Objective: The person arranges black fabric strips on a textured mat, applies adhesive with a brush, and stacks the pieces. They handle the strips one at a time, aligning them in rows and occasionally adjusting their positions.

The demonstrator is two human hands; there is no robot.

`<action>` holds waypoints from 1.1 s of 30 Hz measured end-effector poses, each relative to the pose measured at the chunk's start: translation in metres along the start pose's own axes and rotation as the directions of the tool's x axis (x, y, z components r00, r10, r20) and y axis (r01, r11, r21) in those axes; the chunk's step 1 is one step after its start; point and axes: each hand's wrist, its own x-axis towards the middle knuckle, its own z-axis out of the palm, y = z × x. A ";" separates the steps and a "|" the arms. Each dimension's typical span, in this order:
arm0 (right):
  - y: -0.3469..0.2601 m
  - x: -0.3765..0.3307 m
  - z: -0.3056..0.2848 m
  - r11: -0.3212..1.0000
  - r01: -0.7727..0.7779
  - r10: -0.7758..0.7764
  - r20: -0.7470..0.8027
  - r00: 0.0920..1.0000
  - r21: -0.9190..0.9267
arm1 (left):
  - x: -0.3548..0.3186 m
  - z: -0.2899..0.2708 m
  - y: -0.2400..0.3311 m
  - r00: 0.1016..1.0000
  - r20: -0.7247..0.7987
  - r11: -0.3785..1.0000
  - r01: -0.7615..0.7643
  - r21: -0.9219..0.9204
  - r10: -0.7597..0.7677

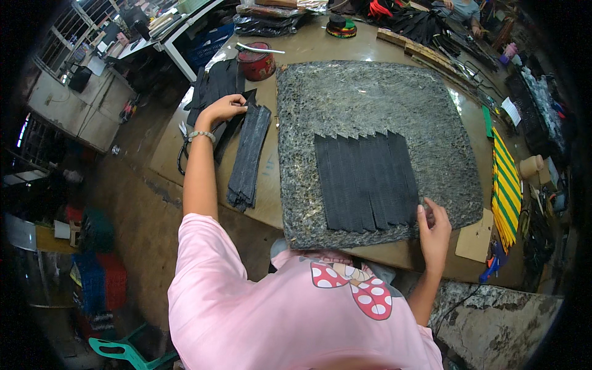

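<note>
My left hand (225, 109) reaches to the back left, its fingers pinched on the end of a black strip among the dark strips there. Beside it lies a bundle of black strips (249, 154) with slanted ends. On a rough grey speckled slab (382, 92), several flat black strips (367, 182) lie side by side, their upper ends forming a zigzag edge. My right hand (435, 231) rests at the lower right corner of this row, thumb and forefinger loosely bent and slightly apart. Whether its fingertips touch the last strip is hard to tell.
Scissors (183, 145) lie left of my left wrist. Behind it stands a red can (256, 65) with a brush (262, 49) across it. Yellow-green striped strips (504, 191) and a tan card (475, 237) lie right of the slab. Another person (462, 12) is at the far right.
</note>
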 end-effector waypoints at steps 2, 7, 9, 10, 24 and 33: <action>-0.002 0.000 0.000 1.000 0.004 -0.004 0.005 1.000 -0.002 | 0.000 -0.003 -0.003 0.996 -0.083 0.999 -0.038 0.032 0.040; -0.003 -0.002 -0.003 1.000 0.000 0.000 -0.025 1.000 0.003 | 0.004 0.003 -0.020 0.919 -0.328 0.940 -0.111 0.322 0.221; -0.001 -0.003 -0.003 1.000 -0.015 0.015 -0.029 0.999 -0.002 | 0.007 0.008 -0.025 0.888 -0.349 0.894 -0.134 0.427 0.300; 0.001 -0.004 -0.003 1.000 -0.023 0.022 -0.026 0.999 -0.017 | 0.008 0.009 -0.025 0.895 -0.337 0.886 -0.119 0.449 0.291; 0.002 -0.010 0.003 1.000 -0.008 0.008 -0.008 1.000 -0.012 | -0.002 -0.016 0.023 0.981 -0.025 0.963 0.183 -0.196 -0.191; -0.021 0.032 -0.024 0.966 0.158 -0.057 -0.424 0.904 0.206 | -0.077 0.008 0.192 0.550 -0.616 0.780 -0.600 0.179 0.564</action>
